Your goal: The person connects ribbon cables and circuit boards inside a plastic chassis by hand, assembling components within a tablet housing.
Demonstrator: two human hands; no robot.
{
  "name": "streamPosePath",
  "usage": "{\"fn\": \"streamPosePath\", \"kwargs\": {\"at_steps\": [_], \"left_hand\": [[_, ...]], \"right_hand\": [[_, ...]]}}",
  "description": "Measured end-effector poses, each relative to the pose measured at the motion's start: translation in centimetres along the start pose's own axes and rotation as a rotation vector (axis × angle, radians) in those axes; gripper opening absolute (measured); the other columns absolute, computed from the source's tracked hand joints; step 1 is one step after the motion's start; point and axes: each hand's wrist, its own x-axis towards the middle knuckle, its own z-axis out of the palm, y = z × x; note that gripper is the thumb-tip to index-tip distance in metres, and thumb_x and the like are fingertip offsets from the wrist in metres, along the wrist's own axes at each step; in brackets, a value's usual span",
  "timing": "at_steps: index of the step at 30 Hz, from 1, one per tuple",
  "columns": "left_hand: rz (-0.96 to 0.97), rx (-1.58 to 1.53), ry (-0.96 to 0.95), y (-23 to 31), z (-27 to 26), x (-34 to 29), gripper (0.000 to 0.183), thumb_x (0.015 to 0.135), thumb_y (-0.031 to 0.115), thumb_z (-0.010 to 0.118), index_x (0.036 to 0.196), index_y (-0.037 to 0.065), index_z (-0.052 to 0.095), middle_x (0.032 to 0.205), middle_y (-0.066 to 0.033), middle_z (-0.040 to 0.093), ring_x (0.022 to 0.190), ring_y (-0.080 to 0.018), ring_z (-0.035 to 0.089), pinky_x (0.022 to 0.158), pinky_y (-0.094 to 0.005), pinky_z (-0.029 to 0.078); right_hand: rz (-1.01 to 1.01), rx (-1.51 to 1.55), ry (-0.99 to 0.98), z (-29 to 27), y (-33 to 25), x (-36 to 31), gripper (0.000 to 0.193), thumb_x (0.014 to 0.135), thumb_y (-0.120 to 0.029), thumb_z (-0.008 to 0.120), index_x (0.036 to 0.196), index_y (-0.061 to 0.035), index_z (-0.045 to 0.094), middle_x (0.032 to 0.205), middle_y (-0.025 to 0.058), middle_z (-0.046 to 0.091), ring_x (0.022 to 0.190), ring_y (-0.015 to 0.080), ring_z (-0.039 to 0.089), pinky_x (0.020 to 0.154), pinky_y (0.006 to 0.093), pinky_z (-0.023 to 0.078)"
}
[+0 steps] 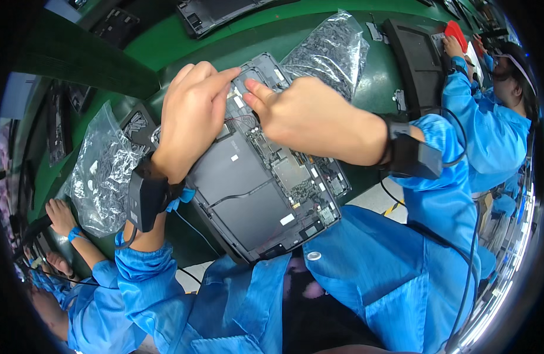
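Note:
An opened laptop base [263,249] lies tilted in front of me, its far end away from me. A broad dark grey flat panel [254,206] fills its left part, with a black cable across it. To the right, a circuit board [291,171] is exposed. My left hand [195,112] is at the far left corner, index finger stretched along the frame and thumb drawn in beneath. My right hand [301,118] reaches over the board, two fingertips close together against the far end and the other fingers curled. Whatever small part the fingertips hold is too small to make out.
Clear plastic bags of small dark parts lie at the far right [337,50] and left [104,171] on the green table [366,88]. A dark tray [416,65] stands further right. Co-workers in blue sit on both sides, one hand [61,218] near the left bag.

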Motion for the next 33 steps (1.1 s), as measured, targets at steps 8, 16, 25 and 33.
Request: {"fn": "streamPosePath", "kwargs": {"at_steps": [8, 16, 25, 33], "left_hand": [[-0.022, 0.259, 0.278, 1.5, -2.7, -4.0, 0.052, 0.091, 0.009, 0.056, 0.140, 0.000, 0.043, 0.141, -0.0199, 0.045, 0.133, -0.0362, 0.038, 0.112, -0.0433, 0.026], [-0.573, -0.634, 0.436, 6.7, 2.1, -16.2, 0.059, 0.099, 0.012, 0.046, 0.149, -0.006, 0.020, 0.151, -0.0187, 0.028, 0.138, -0.0266, 0.027, 0.114, -0.0369, 0.016], [-0.613, -1.044, 0.674, 8.3, 3.6, -15.3, 0.053, 0.098, 0.009, 0.048, 0.146, -0.004, 0.028, 0.139, -0.0136, 0.047, 0.123, -0.0191, 0.048, 0.107, -0.0330, 0.034], [-0.596, -1.168, 0.556, 10.3, 0.4, -13.6, 0.055, 0.097, 0.007, 0.049, 0.146, -0.003, 0.029, 0.138, -0.0133, 0.048, 0.124, -0.0214, 0.049, 0.105, -0.0343, 0.039]], "right_hand": [[0.293, 0.361, 0.583, 3.3, 0.2, -2.5, 0.050, 0.077, -0.010, 0.065, 0.125, 0.0036, 0.056, 0.134, 0.0196, 0.055, 0.104, 0.0350, 0.060, 0.087, 0.0413, 0.048], [0.577, 0.712, 0.522, 5.8, -7.4, -6.3, 0.054, 0.095, -0.033, 0.054, 0.133, 0.0050, 0.049, 0.153, 0.0256, 0.027, 0.142, 0.0434, 0.017, 0.112, 0.0524, 0.012], [0.548, 0.738, 0.544, 5.2, -6.4, -6.5, 0.052, 0.093, -0.027, 0.058, 0.137, -0.0005, 0.049, 0.153, 0.0246, 0.028, 0.144, 0.0415, 0.016, 0.113, 0.0503, 0.012], [0.528, 1.642, 0.616, 1.0, 1.2, -0.1, 0.084, 0.089, -0.032, 0.070, 0.147, 0.0068, 0.023, 0.129, 0.0251, 0.051, 0.109, 0.0221, 0.058, 0.089, 0.0307, 0.049]]}}
